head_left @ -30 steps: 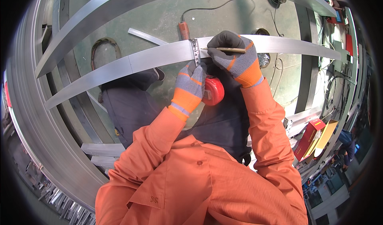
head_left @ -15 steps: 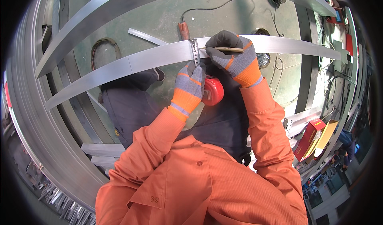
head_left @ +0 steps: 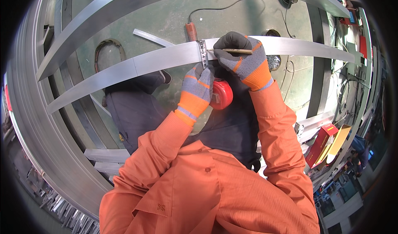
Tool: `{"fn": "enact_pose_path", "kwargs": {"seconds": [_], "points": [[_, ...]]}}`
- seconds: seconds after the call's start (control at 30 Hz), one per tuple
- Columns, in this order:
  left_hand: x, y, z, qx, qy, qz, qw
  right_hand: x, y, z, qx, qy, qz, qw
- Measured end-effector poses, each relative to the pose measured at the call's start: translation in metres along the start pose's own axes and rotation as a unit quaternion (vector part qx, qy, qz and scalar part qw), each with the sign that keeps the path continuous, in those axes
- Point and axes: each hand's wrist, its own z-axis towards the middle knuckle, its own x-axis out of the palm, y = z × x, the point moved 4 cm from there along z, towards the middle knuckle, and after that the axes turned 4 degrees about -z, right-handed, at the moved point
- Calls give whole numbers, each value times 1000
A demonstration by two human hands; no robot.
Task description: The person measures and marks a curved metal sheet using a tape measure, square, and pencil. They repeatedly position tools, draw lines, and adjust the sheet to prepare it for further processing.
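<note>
I am holding a round red tape measure [head_left: 221, 94] in my left hand [head_left: 197, 88], which is wearing a grey and orange glove. My fingers are curling around it. Its thin metal tape [head_left: 203, 54] is lying across the long flat grey metal bar [head_left: 166, 59] in front of me. My right hand [head_left: 245, 60], in the same kind of glove, is pinching a thin yellow pencil [head_left: 232, 50]. The pencil tip is touching the bar just to the right of the tape. My right hand is resting on the bar, close beside my left hand.

Farther away, an orange-handled tool with a black cord [head_left: 191, 30] is lying on the green floor [head_left: 166, 14]. A short grey metal strip [head_left: 152, 37] is lying to its left. Over on the right, a red box [head_left: 321, 144] is leaning near a yellow one [head_left: 339, 139].
</note>
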Motion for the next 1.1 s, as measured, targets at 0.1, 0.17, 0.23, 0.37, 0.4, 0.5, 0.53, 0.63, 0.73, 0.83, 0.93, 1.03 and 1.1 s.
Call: {"fn": "enact_pose_path", "kwargs": {"seconds": [0.1, 0.17, 0.23, 0.37, 0.4, 0.5, 0.53, 0.63, 0.73, 0.83, 0.93, 1.03, 1.1], "points": [[1, -5, -1, -57, -11, -42, 997, -1, 1, -1, 8, 2, -4, 1000], [2, -1, -2, -87, -25, -104, 990, 0, 2, -1, -9, -2, -13, 1000], [3, 9, -3, -114, -45, -201, 972, 1, 3, 0, -21, -4, -13, 1000], [3, -1, -3, -132, -37, -201, 970, 2, 0, 0, -8, -2, 3, 1000], [2, -1, -3, -119, -33, -151, 981, 2, -1, 0, -1, 3, 8, 1000], [2, 3, -1, -87, -25, -100, 991, 2, 0, 1, -15, -37, 4, 999], [2, 5, -1, -75, -24, -97, 992, 1, 0, 1, -13, -36, 6, 999], [3, 7, 0, -57, -26, -99, 993, 1, 0, 0, -7, -23, 10, 1000], [4, 3, -1, -117, -38, -153, 981, 1, 1, 0, -17, -11, 10, 1000], [3, -2, -1, -101, -42, -142, 984, 3, 2, 0, -32, -13, 15, 999], [5, -3, -2, -95, -47, -151, 983, 4, 1, 0, -14, -9, 19, 1000], [3, 2, -1, -125, -31, -124, 984, 1, 1, -1, -3, -14, 7, 1000], [2, 2, -1, -90, -28, -96, 991, 1, 1, -1, 0, -14, 14, 1000]]}}
